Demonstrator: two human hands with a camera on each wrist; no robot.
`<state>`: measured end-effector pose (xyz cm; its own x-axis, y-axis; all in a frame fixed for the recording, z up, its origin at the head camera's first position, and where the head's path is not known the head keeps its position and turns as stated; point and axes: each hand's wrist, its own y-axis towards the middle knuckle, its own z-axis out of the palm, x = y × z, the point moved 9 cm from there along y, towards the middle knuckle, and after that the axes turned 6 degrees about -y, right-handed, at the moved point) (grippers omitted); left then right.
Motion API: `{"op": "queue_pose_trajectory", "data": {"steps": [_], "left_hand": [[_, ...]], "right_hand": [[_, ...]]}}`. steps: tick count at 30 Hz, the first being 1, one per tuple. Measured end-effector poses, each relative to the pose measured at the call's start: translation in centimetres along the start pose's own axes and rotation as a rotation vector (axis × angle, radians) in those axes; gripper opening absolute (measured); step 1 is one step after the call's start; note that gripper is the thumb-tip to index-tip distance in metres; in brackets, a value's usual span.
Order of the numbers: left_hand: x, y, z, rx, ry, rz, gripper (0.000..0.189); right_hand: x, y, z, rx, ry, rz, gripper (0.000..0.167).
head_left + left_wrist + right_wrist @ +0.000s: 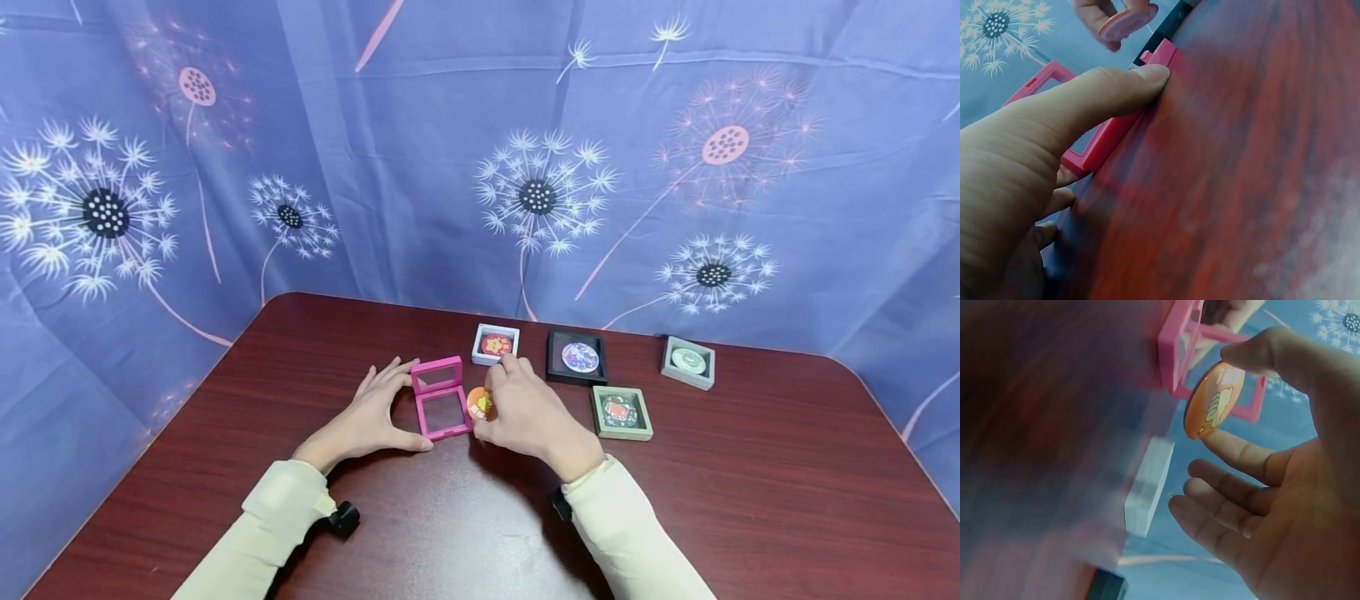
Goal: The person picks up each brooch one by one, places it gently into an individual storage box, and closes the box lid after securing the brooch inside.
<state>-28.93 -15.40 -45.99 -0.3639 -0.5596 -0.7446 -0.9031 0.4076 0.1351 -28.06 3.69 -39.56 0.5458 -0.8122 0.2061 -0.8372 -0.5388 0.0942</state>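
A pink hinged display case [442,408] lies on the table with its lid raised at the back; both halves have clear film windows. My left hand [372,414] holds it from the left side, thumb along the front edge and fingers at the back by the hinge. In the left wrist view the thumb [1110,94] lies across the case's frame. My right hand [534,414] pinches a round orange badge [480,404] by its rim, just right of the case. The right wrist view shows the badge [1215,400] tilted, between thumb and index finger, its other fingers loosely bent.
Behind my right hand stands a white case [496,354] with a red badge. Farther right are a black case [555,370], a green case [633,433] and a grey-green case [705,379], each with a round badge. A blue dandelion-print curtain [420,167] hangs behind the table.
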Motion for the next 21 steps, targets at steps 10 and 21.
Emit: {"op": "queue_pose_trajectory", "data": {"steps": [10, 21], "left_hand": [[0.0, -0.2, -0.1, -0.01, 0.012, -0.002, 0.077], [0.0, 0.0, 0.0, -0.001, 0.003, -0.007, 0.077]], "right_hand": [[2.4, 1.7, 1.6, 0.017, 0.037, -0.013, 0.05], [3.4, 2.5, 2.4, 0.005, -0.006, 0.002, 0.051]]}}
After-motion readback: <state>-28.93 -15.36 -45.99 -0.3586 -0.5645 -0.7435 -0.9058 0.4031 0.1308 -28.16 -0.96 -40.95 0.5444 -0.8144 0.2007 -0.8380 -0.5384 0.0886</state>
